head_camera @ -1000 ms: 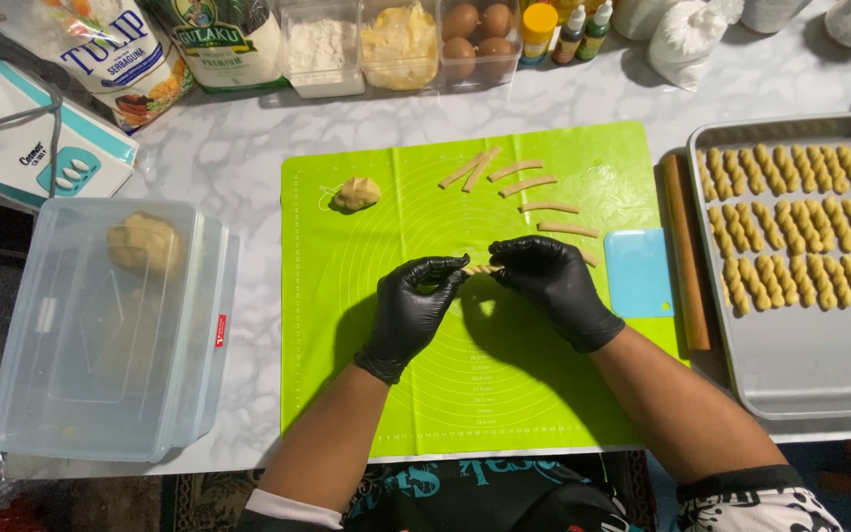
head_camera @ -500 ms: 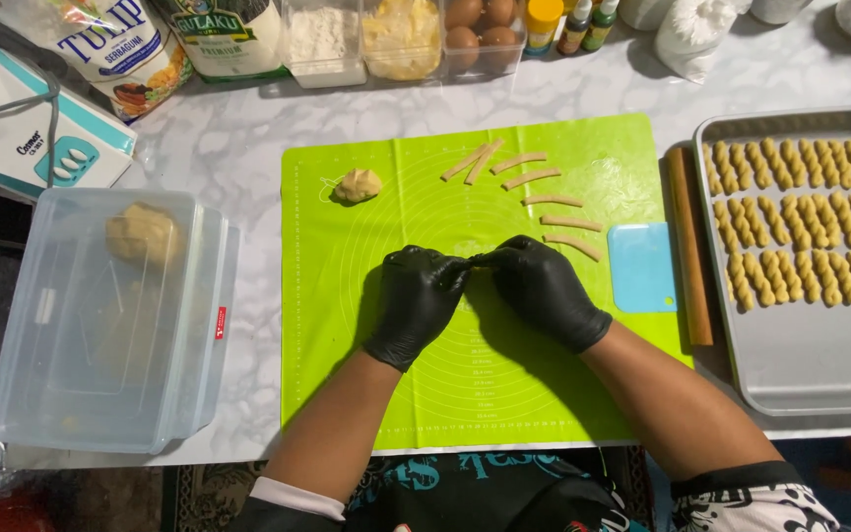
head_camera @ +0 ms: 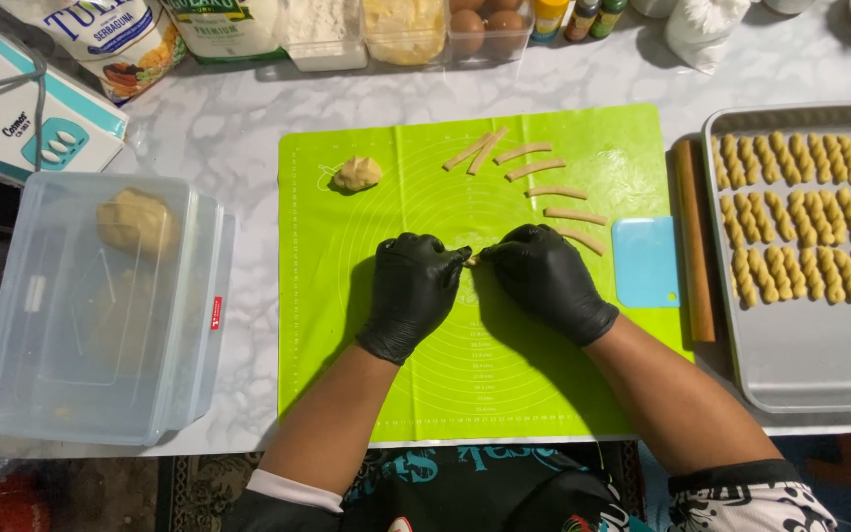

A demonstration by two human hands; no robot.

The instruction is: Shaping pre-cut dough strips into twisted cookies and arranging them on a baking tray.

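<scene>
— Now, item one?
— Dough strip [head_camera: 472, 260], pinched between left hand [head_camera: 412, 291] and right hand [head_camera: 547, 279], both closed on its ends, over the mat [head_camera: 445, 384].
— Around it?
— Cut strips [head_camera: 534, 169] beyond; dough lump [head_camera: 357, 173] far left; scraper [head_camera: 645, 261], rolling pin [head_camera: 693, 241], tray [head_camera: 810, 365] of twists [head_camera: 805, 212] right; tub [head_camera: 100, 305] left on the desk [head_camera: 238, 128].
— Risk?
— Likely tearing: thin dough, pulled or pinched too hard.

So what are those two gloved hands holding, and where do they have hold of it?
A small strip of dough, pinched between the fingertips of the left hand and right hand, one at each end. Most of it is hidden.
</scene>
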